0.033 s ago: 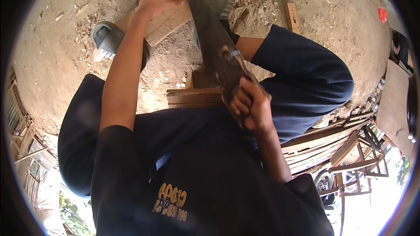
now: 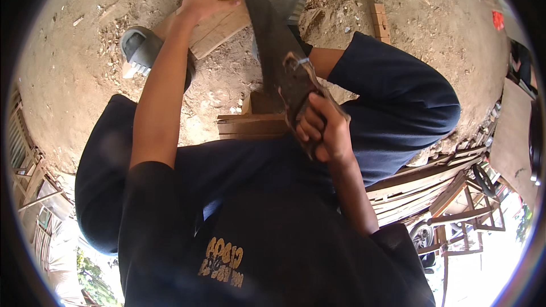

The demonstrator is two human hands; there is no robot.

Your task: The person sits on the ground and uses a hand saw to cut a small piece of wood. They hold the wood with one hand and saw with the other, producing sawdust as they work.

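Observation:
My right hand (image 2: 325, 129) is wrapped round the worn dark wooden handle of a handsaw (image 2: 264, 31), which has a pale band near the blade. The broad dark blade slants up and left to the top edge, across a light wooden board (image 2: 219, 33) on the ground. On the board's left part lies my left hand (image 2: 200, 4), gripping it, thumb stretched toward the blade; its other fingers are partly hidden. My sandalled right foot (image 2: 282, 0) rests on the wood beside the blade. My left foot (image 2: 141, 48) is at the board's near left end.
A low wooden seat (image 2: 250, 128) is beneath me. A notched wood block (image 2: 380, 23) lies on the dirt floor (image 2: 74, 74), among scattered chips. Stacked planks (image 2: 398, 199) and a wooden frame (image 2: 469, 210) are at the lower right.
My right hand and the saw have shifted slightly forward, toward the board. My left hand stays about where it was on the wood.

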